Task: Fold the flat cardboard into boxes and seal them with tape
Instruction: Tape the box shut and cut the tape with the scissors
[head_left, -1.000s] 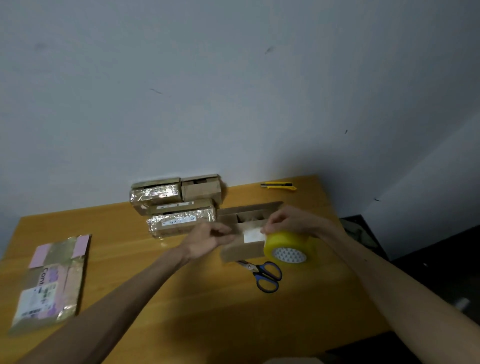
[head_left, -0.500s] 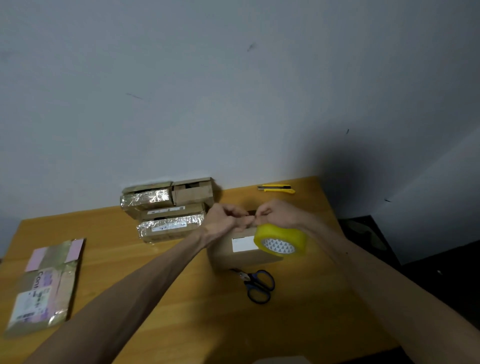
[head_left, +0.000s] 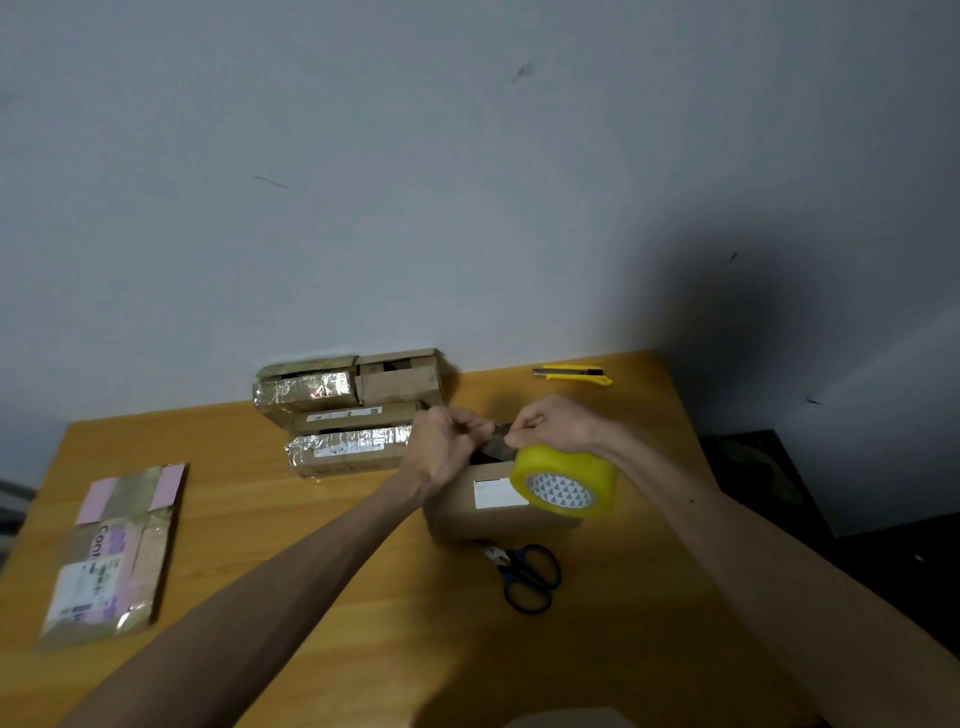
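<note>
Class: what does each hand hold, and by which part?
The left hand pinches the loose tape strip at its free end; the right hand grips the yellow tape roll by its top edge.

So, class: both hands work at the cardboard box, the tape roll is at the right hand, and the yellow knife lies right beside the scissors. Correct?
No. The head view shows the yellow knife at the far edge of the table, apart from the scissors, which lie just in front of the cardboard box. The left hand, right hand and tape roll are as stated.
</note>
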